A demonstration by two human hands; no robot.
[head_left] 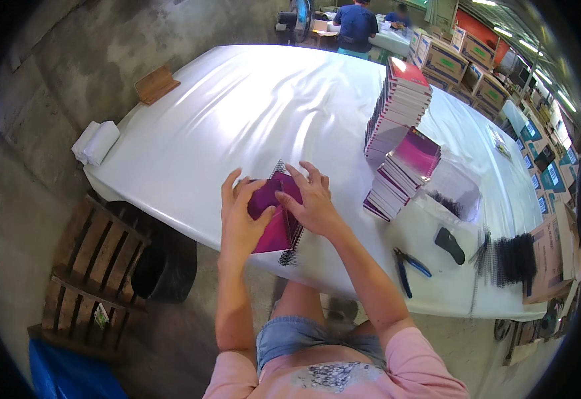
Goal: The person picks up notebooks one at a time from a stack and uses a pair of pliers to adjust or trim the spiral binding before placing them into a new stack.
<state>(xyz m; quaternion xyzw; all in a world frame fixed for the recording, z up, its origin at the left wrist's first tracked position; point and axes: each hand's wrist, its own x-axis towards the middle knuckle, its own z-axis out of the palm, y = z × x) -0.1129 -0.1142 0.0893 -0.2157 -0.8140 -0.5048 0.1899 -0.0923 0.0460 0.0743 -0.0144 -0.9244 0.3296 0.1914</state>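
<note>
At the table's near edge lies a purple notebook [278, 229] with a black spiral binding coil [289, 257] along its right side. The coil's loose ends stick out past the top and bottom of the book. My left hand [240, 216] grips the notebook's left side, thumb over the cover and fingers curved at the edge. From the right, my right hand [312, 203] presses its thumb on the cover, with its fingers bent over the coil side. Part of the cover and the coil's middle are hidden by my hands.
To the right stand a tall stack of notebooks [397, 100] and a leaning shorter one [403, 173]. Nearby are blue-handled pliers [410, 266], a black flat object [449, 246] and bunched black coils [513, 259]. A wooden block [156, 85] and white bundle [96, 142] sit left. People work behind.
</note>
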